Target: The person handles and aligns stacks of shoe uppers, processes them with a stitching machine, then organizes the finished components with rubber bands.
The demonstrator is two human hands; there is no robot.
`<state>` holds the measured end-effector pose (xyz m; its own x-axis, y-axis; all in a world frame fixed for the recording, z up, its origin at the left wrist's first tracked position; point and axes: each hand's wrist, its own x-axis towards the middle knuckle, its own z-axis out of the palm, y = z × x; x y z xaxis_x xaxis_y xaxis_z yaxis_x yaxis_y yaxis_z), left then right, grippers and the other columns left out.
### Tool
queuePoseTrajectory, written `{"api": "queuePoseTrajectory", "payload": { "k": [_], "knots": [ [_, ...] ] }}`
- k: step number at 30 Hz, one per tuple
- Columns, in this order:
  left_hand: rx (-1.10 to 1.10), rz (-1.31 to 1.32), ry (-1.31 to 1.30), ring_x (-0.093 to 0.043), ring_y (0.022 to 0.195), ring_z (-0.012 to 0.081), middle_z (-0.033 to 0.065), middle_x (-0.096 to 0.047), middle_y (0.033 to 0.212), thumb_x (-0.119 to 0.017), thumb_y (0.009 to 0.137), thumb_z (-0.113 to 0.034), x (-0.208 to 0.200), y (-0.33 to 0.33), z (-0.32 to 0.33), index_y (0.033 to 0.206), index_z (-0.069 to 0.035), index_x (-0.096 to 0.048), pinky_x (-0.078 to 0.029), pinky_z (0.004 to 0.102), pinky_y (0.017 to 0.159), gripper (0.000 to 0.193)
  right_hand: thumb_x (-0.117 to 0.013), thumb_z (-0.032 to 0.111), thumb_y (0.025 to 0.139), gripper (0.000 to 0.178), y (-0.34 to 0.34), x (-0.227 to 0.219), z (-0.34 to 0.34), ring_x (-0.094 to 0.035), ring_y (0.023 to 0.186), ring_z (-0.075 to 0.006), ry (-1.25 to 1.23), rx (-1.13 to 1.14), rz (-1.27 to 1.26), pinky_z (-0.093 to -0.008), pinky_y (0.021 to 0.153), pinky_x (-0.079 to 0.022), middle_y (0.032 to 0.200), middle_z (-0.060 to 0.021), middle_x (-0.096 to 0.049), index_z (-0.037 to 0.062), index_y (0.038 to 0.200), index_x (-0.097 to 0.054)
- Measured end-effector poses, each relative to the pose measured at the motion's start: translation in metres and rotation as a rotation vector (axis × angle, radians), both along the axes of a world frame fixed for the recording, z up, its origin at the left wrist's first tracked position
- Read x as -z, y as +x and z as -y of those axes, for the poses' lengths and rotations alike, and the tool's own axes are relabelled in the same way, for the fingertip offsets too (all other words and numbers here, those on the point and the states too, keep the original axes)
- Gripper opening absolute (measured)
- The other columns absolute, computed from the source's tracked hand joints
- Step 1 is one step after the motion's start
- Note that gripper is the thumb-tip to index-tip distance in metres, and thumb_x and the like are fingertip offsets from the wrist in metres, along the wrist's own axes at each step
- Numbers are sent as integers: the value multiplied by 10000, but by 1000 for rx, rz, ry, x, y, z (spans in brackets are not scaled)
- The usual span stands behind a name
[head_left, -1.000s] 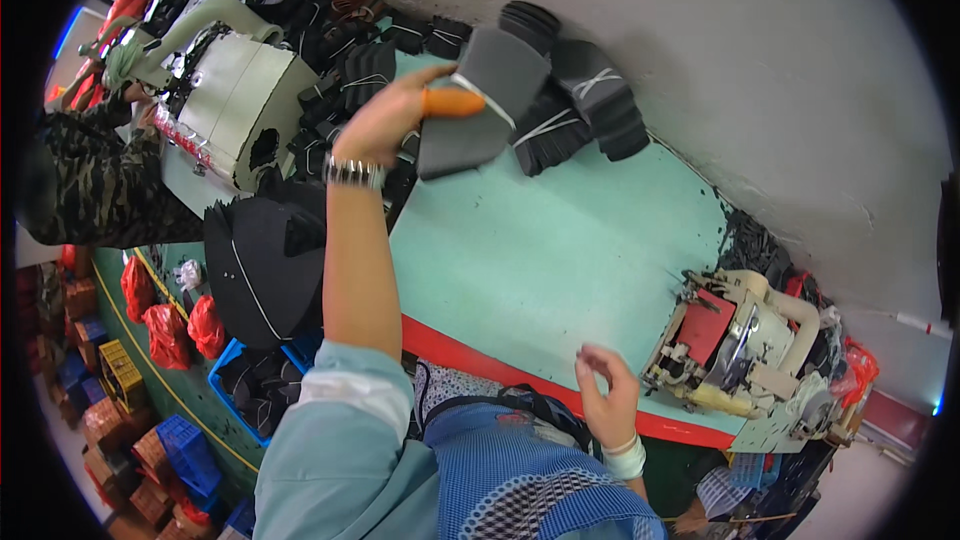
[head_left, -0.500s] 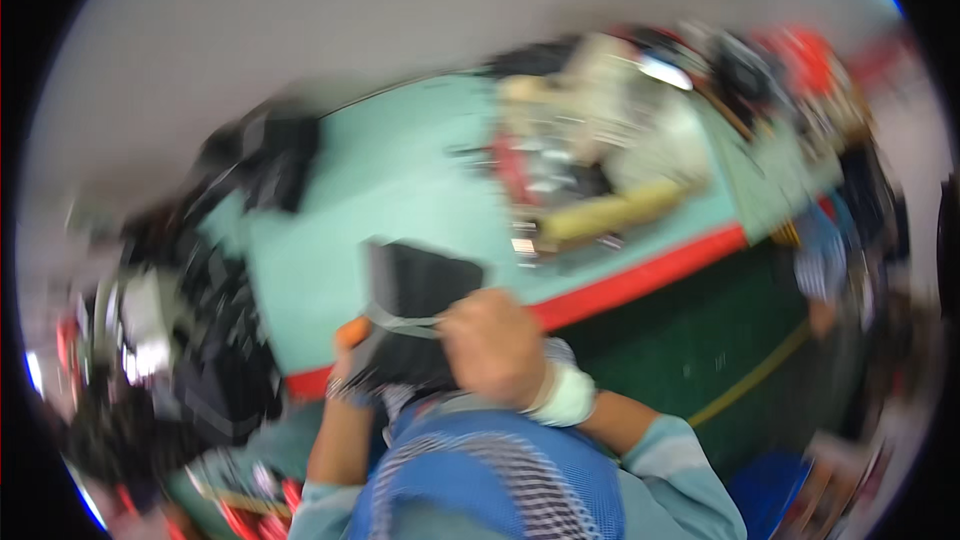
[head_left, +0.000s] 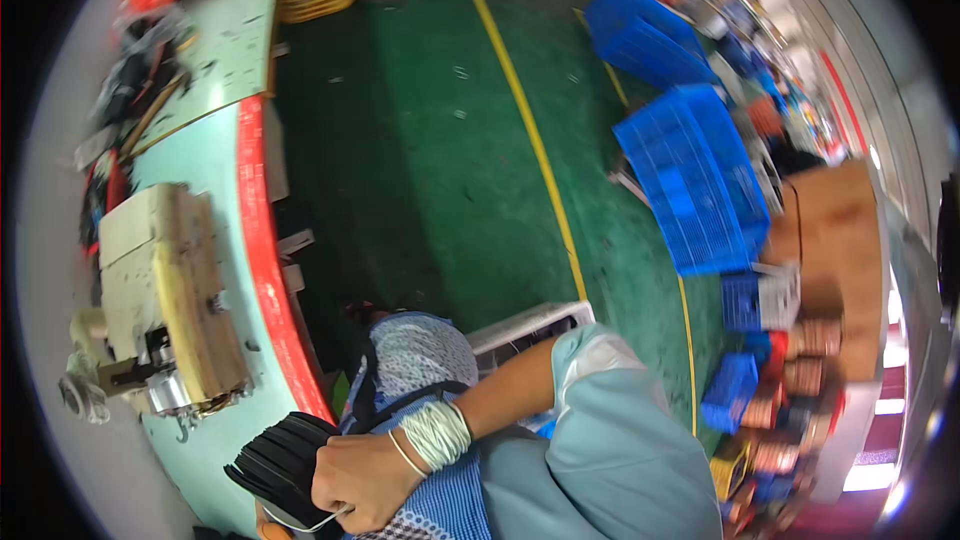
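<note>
"What changed?"

"The black stack (head_left: 282, 460) had come in close, beside the table's (head_left: 262, 240) red edge — right hand (head_left: 370, 480) pinching its white band (head_left: 322, 522), left hand (head_left: 270, 528) mostly hidden, grip unclear."

"So attention apparently went to the white band."

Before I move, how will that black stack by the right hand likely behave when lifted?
The black stack may fan or slip layer over layer, since its edge shows many thin pieces. The pale band at the right hand could limit that if kept taut. Its flat pieces probably make rolling unlikely.
</note>
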<state>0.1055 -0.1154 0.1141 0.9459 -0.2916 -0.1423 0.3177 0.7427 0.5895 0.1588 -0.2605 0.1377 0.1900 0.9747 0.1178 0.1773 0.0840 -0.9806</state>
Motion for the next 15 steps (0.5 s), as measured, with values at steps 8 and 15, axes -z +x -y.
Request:
{"api": "queuePoseTrajectory", "payload": {
  "k": [8, 15],
  "knots": [
    [315, 174, 359, -547, 1063, 289, 186, -530, 1181, -399, 837, -548, -51, -40, 8, 1303, 46, -398, -446, 362, 919, 755, -542, 140, 628, 212, -15, -56, 84, -494, 451, -377, -148, -92, 270, -433, 437, -391, 469, -195, -476, -13, 484, -516],
    [462, 246, 701, -531, 1080, 296, 193, -503, 1201, -408, 829, -572, -92, -72, 17, 1331, 54, -359, -434, 362, 928, 804, -558, 170, 605, 212, -51, -101, 93, -501, 448, -382, -76, -257, 329, -416, 430, -408, 447, -216, -449, -15, 501, -539]
  ]
}}
